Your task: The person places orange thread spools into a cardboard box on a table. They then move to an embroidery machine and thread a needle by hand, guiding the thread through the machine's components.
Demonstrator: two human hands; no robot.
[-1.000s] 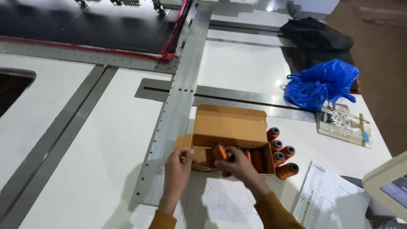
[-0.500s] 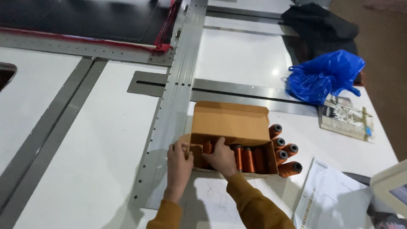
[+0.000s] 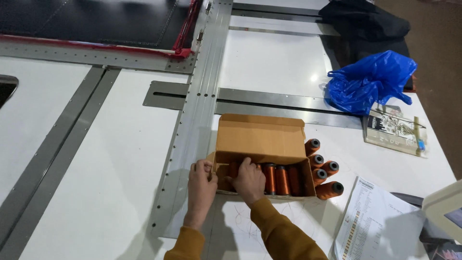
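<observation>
An open brown cardboard box (image 3: pixel 260 137) lies on the white table with its lid flap folded back. Several orange thread spools (image 3: pixel 281 179) stand in a row inside it. My right hand (image 3: pixel 249 180) reaches into the left part of the box, fingers closed over a spool there. My left hand (image 3: pixel 200 185) grips the box's left wall. Several more orange spools (image 3: pixel 323 171) lie on the table just right of the box.
A blue plastic bag (image 3: pixel 368 82) and a dark cloth (image 3: pixel 365 24) sit at the back right. A flat printed packet (image 3: pixel 394 130) lies beside the bag. Printed paper sheets (image 3: pixel 370 219) lie at the right front. Metal rails (image 3: pixel 202 96) cross the table.
My right hand carried an orange spool down into the left part of the box and now rests over it. My left hand stayed on the box's left side.
</observation>
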